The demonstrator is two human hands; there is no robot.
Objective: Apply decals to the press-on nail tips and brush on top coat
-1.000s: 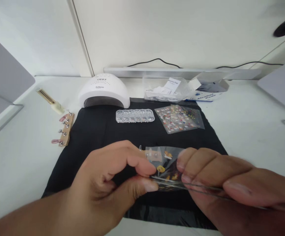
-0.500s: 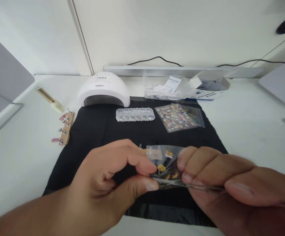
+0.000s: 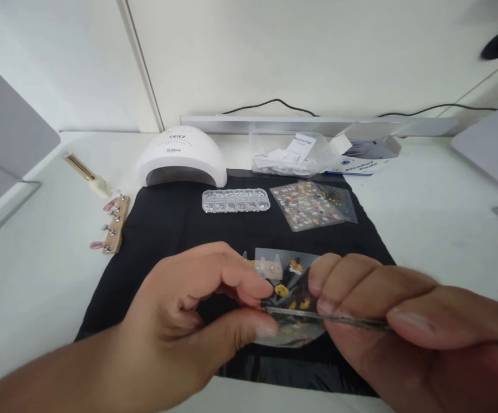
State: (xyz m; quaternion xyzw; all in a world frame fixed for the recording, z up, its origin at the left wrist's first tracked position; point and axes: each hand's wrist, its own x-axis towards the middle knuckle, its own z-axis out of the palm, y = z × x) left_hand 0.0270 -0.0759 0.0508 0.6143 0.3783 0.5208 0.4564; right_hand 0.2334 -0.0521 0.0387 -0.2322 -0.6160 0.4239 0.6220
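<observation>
A clear sticker sheet [image 3: 294,281] with small orange and yellow figures is held up between my two hands over the black cloth [image 3: 167,223]. My left hand [image 3: 214,310] pinches its left side between thumb and fingers. On the right, my right hand [image 3: 386,310] is closed with its fingertips against the sheet, and thin dark tweezers [image 3: 352,320] run from its grip toward my left fingertips. The tweezers' tips lie close to my left thumb. Behind the sheet, partly covered, is a light brown strip [image 3: 270,268] with clear pointed nail tips.
A white lamp [image 3: 182,155] stands at the back left. A rhinestone case [image 3: 235,201] and patterned sticker sheets [image 3: 311,205] lie on the cloth. Behind are a clear box [image 3: 289,155] and an alcohol pad box [image 3: 364,158]. A nail stand [image 3: 115,223] and brush [image 3: 87,175] lie left.
The lower part of the sticker sheet has swung down and shows more below the tweezers. My right fingers have shifted slightly up and left.
</observation>
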